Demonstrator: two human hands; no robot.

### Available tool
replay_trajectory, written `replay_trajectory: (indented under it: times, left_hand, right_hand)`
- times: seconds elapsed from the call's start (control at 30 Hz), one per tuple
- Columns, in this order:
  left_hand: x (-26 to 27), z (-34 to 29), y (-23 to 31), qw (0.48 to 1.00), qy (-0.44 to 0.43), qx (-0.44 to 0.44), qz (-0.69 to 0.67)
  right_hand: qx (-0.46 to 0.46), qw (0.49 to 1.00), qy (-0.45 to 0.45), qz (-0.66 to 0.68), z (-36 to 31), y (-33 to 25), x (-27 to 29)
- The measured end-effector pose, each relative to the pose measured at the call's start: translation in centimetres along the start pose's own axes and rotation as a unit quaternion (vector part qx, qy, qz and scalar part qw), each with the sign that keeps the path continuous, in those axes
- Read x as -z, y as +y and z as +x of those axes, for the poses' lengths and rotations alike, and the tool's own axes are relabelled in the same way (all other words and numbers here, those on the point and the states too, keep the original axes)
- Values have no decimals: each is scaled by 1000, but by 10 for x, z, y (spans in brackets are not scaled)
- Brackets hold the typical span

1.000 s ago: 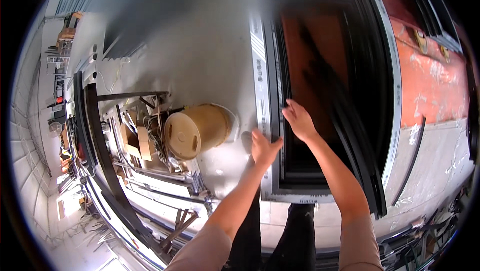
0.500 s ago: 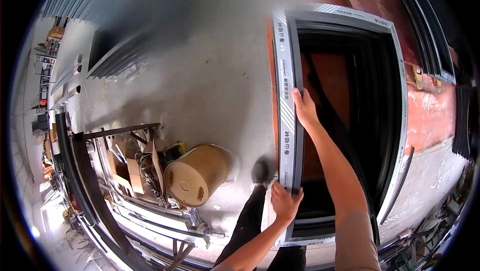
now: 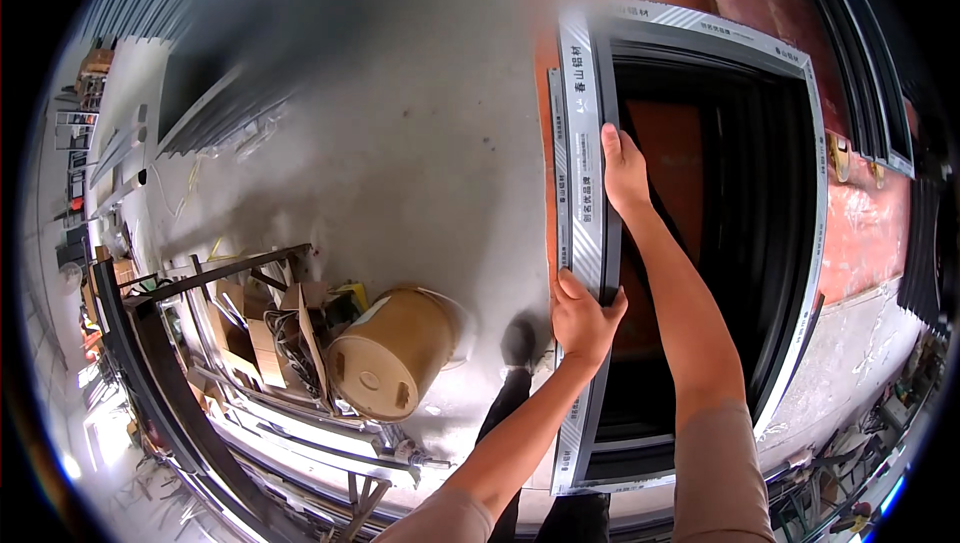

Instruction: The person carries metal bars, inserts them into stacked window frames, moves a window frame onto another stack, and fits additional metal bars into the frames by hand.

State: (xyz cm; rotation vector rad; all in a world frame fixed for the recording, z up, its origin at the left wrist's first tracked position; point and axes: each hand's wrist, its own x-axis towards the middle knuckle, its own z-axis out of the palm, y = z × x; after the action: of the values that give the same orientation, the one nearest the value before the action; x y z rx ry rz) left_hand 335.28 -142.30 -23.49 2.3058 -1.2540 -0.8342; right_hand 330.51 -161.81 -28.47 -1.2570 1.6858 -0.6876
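Note:
A large black rectangular window frame (image 3: 580,133), with white printed protective film along its faces, lies in front of me on top of further dark frames. My left hand (image 3: 585,321) is closed around its left rail, with the thumb and fingers on either side. Further up the same rail, my right hand (image 3: 626,178) grips the inner edge, its thumb on top and its fingers partly hidden. Beneath the rail, a second film-covered frame edge (image 3: 560,183) sticks out a little on the left. Through the opening, reddish-brown sheeting (image 3: 665,163) shows.
On the left stand a tan drum (image 3: 385,358), open cardboard boxes (image 3: 265,343) and a metal rack (image 3: 170,383) with long profiles. More dark frames (image 3: 850,53) lie at the upper right. My shoe (image 3: 519,343) is on the concrete floor beside the frame.
Both hands have moved further up the left rail, away from me. The top frame has shifted slightly right, and the edge of the frame beneath now shows on its left.

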Motion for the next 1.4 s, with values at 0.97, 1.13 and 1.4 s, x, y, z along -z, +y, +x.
replay_trajectory:
  times: [0.97,1.13,1.4]
  left_hand:
    - [-5,-2,-8,1000,11,-6,-2]
    - [-1,-2,-1,1000,11,-6,10]
    - [6,-2,0,998,-33,25,-39]
  right_hand:
    - [1,1000,4,-10,16,-12,7]
    - [-231,882,-177,372,36,-10,38]
    - [-232,937,-152,215,33,-29,33]
